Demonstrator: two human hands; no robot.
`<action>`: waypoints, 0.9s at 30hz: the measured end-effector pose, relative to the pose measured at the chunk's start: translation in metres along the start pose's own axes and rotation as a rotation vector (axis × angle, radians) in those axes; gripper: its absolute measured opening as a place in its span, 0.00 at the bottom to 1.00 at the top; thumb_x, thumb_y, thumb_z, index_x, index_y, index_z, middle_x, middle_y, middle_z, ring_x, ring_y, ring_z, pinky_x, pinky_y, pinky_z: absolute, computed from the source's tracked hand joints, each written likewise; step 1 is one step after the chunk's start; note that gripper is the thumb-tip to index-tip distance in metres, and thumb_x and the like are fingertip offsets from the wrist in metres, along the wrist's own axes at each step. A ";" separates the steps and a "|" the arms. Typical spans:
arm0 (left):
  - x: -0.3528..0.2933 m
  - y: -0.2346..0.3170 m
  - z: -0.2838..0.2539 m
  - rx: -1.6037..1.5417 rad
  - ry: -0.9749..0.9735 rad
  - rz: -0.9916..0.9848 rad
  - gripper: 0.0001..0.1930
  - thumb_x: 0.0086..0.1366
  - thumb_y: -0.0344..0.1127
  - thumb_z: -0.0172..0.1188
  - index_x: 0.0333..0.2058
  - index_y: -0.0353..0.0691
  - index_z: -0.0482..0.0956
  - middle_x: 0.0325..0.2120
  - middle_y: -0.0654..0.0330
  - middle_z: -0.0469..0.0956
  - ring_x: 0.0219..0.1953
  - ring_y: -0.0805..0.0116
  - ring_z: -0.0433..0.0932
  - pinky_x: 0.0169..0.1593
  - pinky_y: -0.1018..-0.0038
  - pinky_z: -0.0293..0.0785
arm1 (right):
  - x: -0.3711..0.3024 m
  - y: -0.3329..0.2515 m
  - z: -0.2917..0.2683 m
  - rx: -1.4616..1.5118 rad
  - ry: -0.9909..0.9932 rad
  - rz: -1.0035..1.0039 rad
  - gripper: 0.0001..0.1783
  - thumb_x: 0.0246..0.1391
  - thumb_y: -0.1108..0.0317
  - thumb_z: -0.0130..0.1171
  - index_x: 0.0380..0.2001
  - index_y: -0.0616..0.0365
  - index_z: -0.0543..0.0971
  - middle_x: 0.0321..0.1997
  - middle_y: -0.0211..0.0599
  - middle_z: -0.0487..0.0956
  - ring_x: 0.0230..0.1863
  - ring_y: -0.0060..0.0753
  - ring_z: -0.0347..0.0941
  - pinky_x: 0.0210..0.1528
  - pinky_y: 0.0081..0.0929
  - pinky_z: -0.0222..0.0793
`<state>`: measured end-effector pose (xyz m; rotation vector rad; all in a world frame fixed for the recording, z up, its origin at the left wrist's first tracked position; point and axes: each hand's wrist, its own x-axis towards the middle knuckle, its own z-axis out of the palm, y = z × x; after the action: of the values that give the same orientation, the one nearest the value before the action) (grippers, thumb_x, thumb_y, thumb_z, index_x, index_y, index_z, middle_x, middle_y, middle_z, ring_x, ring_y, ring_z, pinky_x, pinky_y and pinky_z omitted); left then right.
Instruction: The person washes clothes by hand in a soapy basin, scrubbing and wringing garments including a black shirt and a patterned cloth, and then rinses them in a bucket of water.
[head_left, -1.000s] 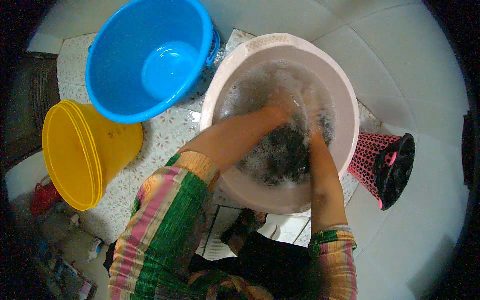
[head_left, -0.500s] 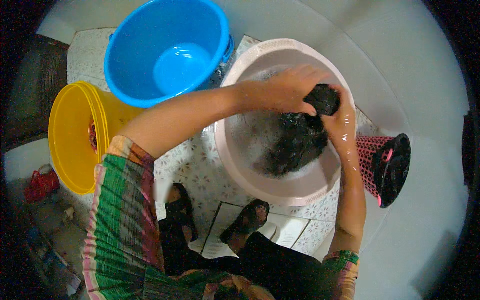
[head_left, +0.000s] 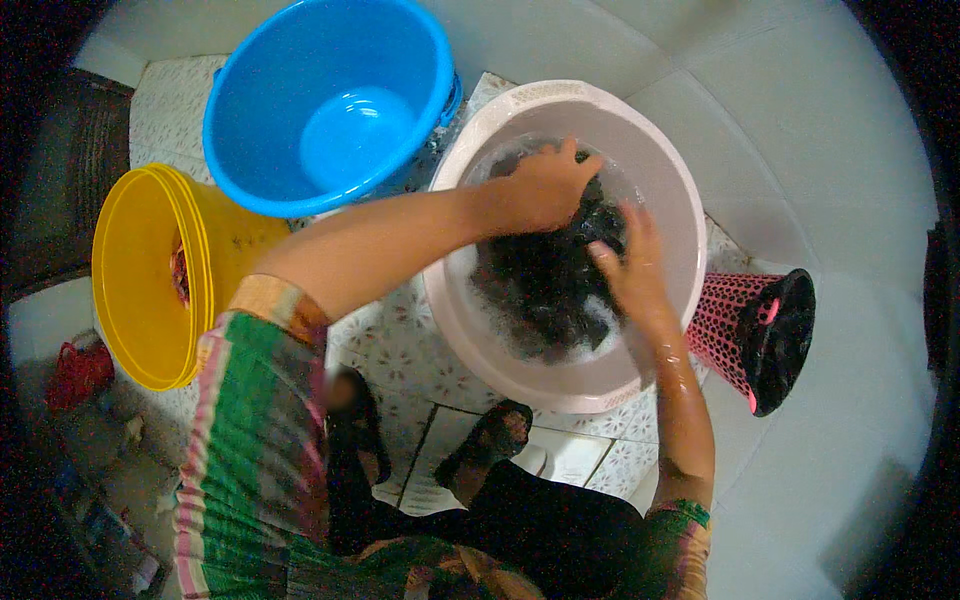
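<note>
A pale pink basin holds sudsy water with dark, wet cloth spread through it. My left hand is over the far part of the cloth, its visible fingers bent and apart; its thumb side is hidden. Lower and to the right, my right hand hovers at the cloth's right edge, slightly blurred, with thumb and fingers spread and nothing in them. White foam gathers along the cloth's near side.
Left of the basin stands a large blue tub. A yellow bucket lies tipped on its side with something reddish inside. At right is a pink-and-black perforated basket. My sandalled feet are on the patterned tile floor.
Both hands were together, squeezing a bunched part of the black cloth above the water. Now they are apart and lower, and the cloth lies spread in the basin.
</note>
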<state>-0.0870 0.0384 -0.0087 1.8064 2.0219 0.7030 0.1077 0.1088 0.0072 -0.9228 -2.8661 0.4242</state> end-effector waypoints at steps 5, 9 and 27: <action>0.021 -0.027 0.092 0.279 0.113 0.037 0.16 0.59 0.37 0.47 0.45 0.41 0.72 0.37 0.49 0.72 0.45 0.52 0.71 0.45 0.55 0.70 | -0.008 -0.005 0.101 -0.234 -0.099 0.071 0.34 0.47 0.56 0.59 0.56 0.59 0.64 0.59 0.57 0.62 0.57 0.60 0.60 0.60 0.45 0.54; 0.040 -0.055 0.112 0.159 0.394 0.116 0.14 0.48 0.35 0.57 0.36 0.44 0.77 0.36 0.54 0.73 0.41 0.58 0.72 0.42 0.64 0.69 | 0.031 0.009 0.104 0.014 -0.495 0.326 0.21 0.47 0.64 0.55 0.46 0.59 0.73 0.50 0.51 0.72 0.52 0.52 0.66 0.55 0.40 0.60; 0.001 -0.043 0.068 -0.081 0.063 -0.308 0.31 0.47 0.36 0.63 0.52 0.41 0.67 0.42 0.47 0.74 0.44 0.45 0.73 0.50 0.56 0.68 | -0.040 0.008 0.029 0.828 -0.121 0.491 0.25 0.49 0.56 0.59 0.49 0.54 0.70 0.49 0.36 0.73 0.53 0.40 0.64 0.54 0.40 0.61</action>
<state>-0.0844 0.0461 -0.0890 1.4007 2.2117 0.7420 0.1392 0.0847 -0.0235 -1.3842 -2.1230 1.5791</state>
